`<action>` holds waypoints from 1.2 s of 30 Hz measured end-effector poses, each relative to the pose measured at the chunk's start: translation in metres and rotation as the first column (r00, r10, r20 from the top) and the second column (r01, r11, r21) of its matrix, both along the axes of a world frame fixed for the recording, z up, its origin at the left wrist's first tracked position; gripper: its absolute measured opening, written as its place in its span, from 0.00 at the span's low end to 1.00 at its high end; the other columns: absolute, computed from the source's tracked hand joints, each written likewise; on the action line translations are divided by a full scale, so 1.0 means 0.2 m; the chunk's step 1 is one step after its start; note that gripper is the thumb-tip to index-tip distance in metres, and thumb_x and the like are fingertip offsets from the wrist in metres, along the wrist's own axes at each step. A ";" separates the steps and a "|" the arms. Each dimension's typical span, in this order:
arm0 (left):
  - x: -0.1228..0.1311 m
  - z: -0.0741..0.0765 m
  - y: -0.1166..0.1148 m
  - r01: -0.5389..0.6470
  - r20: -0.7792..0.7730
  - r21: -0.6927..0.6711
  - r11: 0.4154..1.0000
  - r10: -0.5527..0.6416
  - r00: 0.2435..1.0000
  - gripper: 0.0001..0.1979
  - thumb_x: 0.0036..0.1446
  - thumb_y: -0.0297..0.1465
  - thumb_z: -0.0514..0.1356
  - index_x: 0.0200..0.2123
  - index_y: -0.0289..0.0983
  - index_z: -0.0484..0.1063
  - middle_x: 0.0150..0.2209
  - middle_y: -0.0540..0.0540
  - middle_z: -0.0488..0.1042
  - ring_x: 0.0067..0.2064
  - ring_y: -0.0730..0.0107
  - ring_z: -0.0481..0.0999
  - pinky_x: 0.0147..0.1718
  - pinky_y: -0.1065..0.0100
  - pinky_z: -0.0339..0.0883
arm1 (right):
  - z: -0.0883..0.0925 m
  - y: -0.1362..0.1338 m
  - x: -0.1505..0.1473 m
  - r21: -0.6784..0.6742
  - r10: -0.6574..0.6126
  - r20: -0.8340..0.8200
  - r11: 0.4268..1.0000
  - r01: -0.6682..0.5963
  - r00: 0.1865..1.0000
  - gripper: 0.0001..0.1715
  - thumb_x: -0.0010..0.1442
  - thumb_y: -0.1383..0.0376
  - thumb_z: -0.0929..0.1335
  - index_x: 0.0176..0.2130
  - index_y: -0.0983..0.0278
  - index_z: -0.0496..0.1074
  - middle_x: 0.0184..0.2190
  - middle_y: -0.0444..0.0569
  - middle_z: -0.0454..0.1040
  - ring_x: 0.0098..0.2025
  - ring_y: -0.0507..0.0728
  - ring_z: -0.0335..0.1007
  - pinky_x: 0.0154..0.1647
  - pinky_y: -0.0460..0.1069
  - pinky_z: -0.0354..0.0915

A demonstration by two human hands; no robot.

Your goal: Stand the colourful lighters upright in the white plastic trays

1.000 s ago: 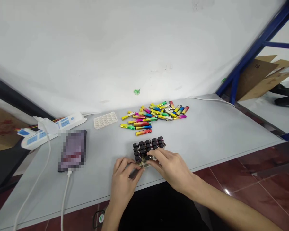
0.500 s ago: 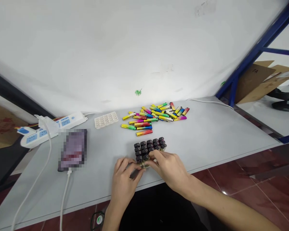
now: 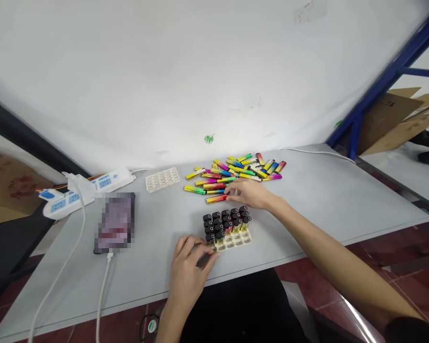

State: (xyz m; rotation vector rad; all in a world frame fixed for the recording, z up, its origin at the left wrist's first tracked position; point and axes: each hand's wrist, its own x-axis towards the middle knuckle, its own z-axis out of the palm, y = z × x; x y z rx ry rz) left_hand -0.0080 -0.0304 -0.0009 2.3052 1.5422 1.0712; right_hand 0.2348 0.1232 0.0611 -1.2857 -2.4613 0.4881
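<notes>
A cream tray (image 3: 240, 241) with oval slots stands near the table's front edge. Several slim tubes with black caps (image 3: 219, 235) bearing a white ring stand upright in its back and left slots; open slots show at the front right. My left hand (image 3: 189, 264) curls around the tray's front left corner, thumb and finger at its edge. Beyond the tray, a loose heap of shiny multicoloured tubes (image 3: 239, 171) lies on the table. At its near side, the fingers of my right hand (image 3: 248, 193) close on the right end of a red-and-yellow tube (image 3: 215, 199).
A second cream slotted tray (image 3: 162, 179) lies at the back left. Left of it are a white power strip (image 3: 107, 181) and a blurred-out phone (image 3: 115, 221) on a white cable (image 3: 102, 290). A wall (image 3: 186, 85) bounds the back; a blue metal frame (image 3: 357, 128) stands at the right.
My right hand has moved from the front of the tray up to the near side of the tube heap. My left hand has stayed at the tray's corner. The view has shifted slightly.
</notes>
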 end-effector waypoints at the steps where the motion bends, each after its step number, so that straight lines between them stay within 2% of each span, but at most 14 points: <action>1: 0.00 0.00 0.00 0.001 0.001 0.001 1.000 -0.001 1.000 0.04 0.58 0.32 0.65 0.31 0.41 0.74 0.36 0.48 0.73 0.43 0.63 0.70 0.41 0.62 0.69 | -0.03 0.02 0.00 -0.020 0.018 0.043 1.000 -0.017 0.999 0.12 0.62 0.58 0.71 0.45 0.59 0.76 0.38 0.47 0.77 0.35 0.54 0.70 0.32 0.47 0.57; 5: 0.00 0.00 0.00 0.006 0.001 0.004 1.000 -0.006 1.000 0.04 0.59 0.32 0.65 0.31 0.41 0.74 0.36 0.47 0.73 0.43 0.63 0.70 0.41 0.61 0.69 | -0.13 0.00 0.02 -0.013 -0.055 0.120 0.998 0.057 0.991 0.18 0.61 0.57 0.71 0.49 0.60 0.73 0.38 0.47 0.74 0.36 0.56 0.69 0.33 0.48 0.57; 8: 0.00 0.00 0.00 0.011 -0.011 -0.004 1.000 -0.011 1.000 0.05 0.60 0.33 0.65 0.32 0.41 0.74 0.37 0.47 0.73 0.43 0.63 0.70 0.41 0.61 0.70 | -0.17 -0.03 0.05 0.033 -0.165 0.112 0.986 0.162 0.980 0.15 0.64 0.57 0.69 0.47 0.63 0.72 0.42 0.51 0.72 0.38 0.56 0.69 0.36 0.49 0.60; 10: 0.00 0.01 0.00 0.009 -0.024 -0.006 1.000 -0.009 1.000 0.05 0.60 0.33 0.64 0.32 0.41 0.74 0.37 0.46 0.73 0.43 0.63 0.70 0.41 0.61 0.70 | -0.19 -0.05 0.07 0.029 -0.181 0.038 0.983 0.180 0.983 0.13 0.64 0.58 0.68 0.44 0.63 0.73 0.42 0.51 0.70 0.40 0.56 0.69 0.38 0.49 0.62; 12: 0.00 0.01 0.00 0.004 -0.034 0.000 1.000 -0.004 0.999 0.05 0.60 0.34 0.64 0.32 0.41 0.74 0.37 0.46 0.73 0.43 0.62 0.70 0.40 0.61 0.70 | -0.21 -0.06 0.09 -0.030 -0.186 -0.131 0.983 0.183 0.974 0.12 0.61 0.58 0.70 0.42 0.63 0.74 0.41 0.50 0.70 0.40 0.56 0.68 0.40 0.50 0.63; 14: 0.00 0.01 0.00 0.000 -0.033 0.012 1.000 0.000 0.999 0.05 0.59 0.34 0.65 0.32 0.41 0.74 0.37 0.46 0.72 0.43 0.62 0.70 0.40 0.61 0.70 | -0.21 -0.06 0.11 -0.144 -0.228 -0.376 0.972 0.186 0.898 0.13 0.59 0.57 0.71 0.40 0.63 0.73 0.41 0.49 0.71 0.40 0.55 0.69 0.42 0.51 0.65; 15: 0.00 0.01 0.00 0.000 -0.031 0.017 1.000 0.001 1.000 0.05 0.59 0.34 0.65 0.32 0.41 0.74 0.37 0.46 0.72 0.43 0.62 0.70 0.40 0.61 0.70 | -0.21 -0.06 0.12 -0.216 -0.261 -0.502 0.961 0.173 0.825 0.14 0.58 0.56 0.71 0.39 0.63 0.71 0.41 0.50 0.72 0.40 0.56 0.70 0.43 0.52 0.66; 17: 0.00 0.01 0.00 -0.001 -0.029 0.024 1.000 0.002 1.000 0.05 0.59 0.33 0.65 0.31 0.41 0.74 0.36 0.47 0.72 0.43 0.62 0.70 0.40 0.61 0.70 | -0.20 -0.06 0.13 -0.362 -0.347 -0.707 0.926 0.107 0.617 0.17 0.59 0.54 0.71 0.39 0.62 0.66 0.40 0.49 0.75 0.40 0.56 0.72 0.44 0.53 0.68; 19: 0.00 0.01 0.00 -0.002 -0.034 0.022 1.000 0.002 0.999 0.05 0.59 0.33 0.66 0.31 0.41 0.74 0.37 0.47 0.72 0.43 0.62 0.70 0.40 0.62 0.69 | -0.18 -0.07 0.13 -0.473 -0.433 -0.799 0.881 0.008 0.416 0.19 0.60 0.51 0.70 0.40 0.59 0.61 0.34 0.45 0.76 0.37 0.55 0.73 0.40 0.52 0.69; 21: 0.00 0.01 0.00 -0.001 -0.042 0.013 1.000 0.002 0.999 0.05 0.59 0.33 0.66 0.32 0.41 0.74 0.37 0.47 0.72 0.44 0.62 0.70 0.40 0.62 0.69 | -0.17 -0.08 0.12 -0.537 -0.501 -0.813 0.842 -0.050 0.297 0.21 0.60 0.50 0.70 0.40 0.57 0.58 0.27 0.38 0.72 0.26 0.52 0.70 0.27 0.47 0.66; 23: 0.00 0.01 0.01 -0.001 -0.048 0.006 1.000 0.001 0.999 0.05 0.59 0.34 0.66 0.32 0.41 0.74 0.37 0.47 0.72 0.44 0.62 0.69 0.41 0.62 0.69 | -0.16 -0.09 0.11 -0.572 -0.539 -0.803 0.817 -0.075 0.253 0.20 0.60 0.49 0.70 0.40 0.57 0.59 0.22 0.34 0.65 0.18 0.48 0.58 0.17 0.43 0.53; 26: 0.00 0.01 0.01 -0.003 -0.053 0.012 1.000 0.004 0.999 0.05 0.58 0.34 0.66 0.31 0.41 0.74 0.37 0.47 0.72 0.43 0.62 0.69 0.40 0.62 0.69 | -0.16 -0.09 0.10 -0.624 -0.593 -0.773 0.775 -0.101 0.227 0.24 0.61 0.43 0.66 0.34 0.60 0.63 0.18 0.34 0.55 0.15 0.46 0.43 0.15 0.43 0.40; 30: 0.00 0.01 0.01 0.003 -0.052 0.013 1.000 -0.002 0.999 0.05 0.59 0.34 0.65 0.31 0.41 0.74 0.37 0.47 0.73 0.43 0.62 0.69 0.40 0.62 0.69 | -0.17 -0.08 0.10 -0.693 -0.668 -0.718 0.714 -0.105 0.194 0.33 0.62 0.39 0.60 0.22 0.61 0.57 0.13 0.36 0.46 0.14 0.46 0.37 0.16 0.45 0.36; 36: -0.01 0.01 0.01 -0.004 -0.050 0.001 1.000 0.004 0.999 0.05 0.59 0.35 0.65 0.32 0.42 0.74 0.37 0.47 0.73 0.42 0.62 0.70 0.40 0.62 0.69 | -0.17 -0.07 0.11 -0.731 -0.714 -0.683 0.672 -0.120 0.158 0.30 0.63 0.47 0.59 0.18 0.60 0.53 0.11 0.37 0.44 0.14 0.46 0.34 0.15 0.45 0.35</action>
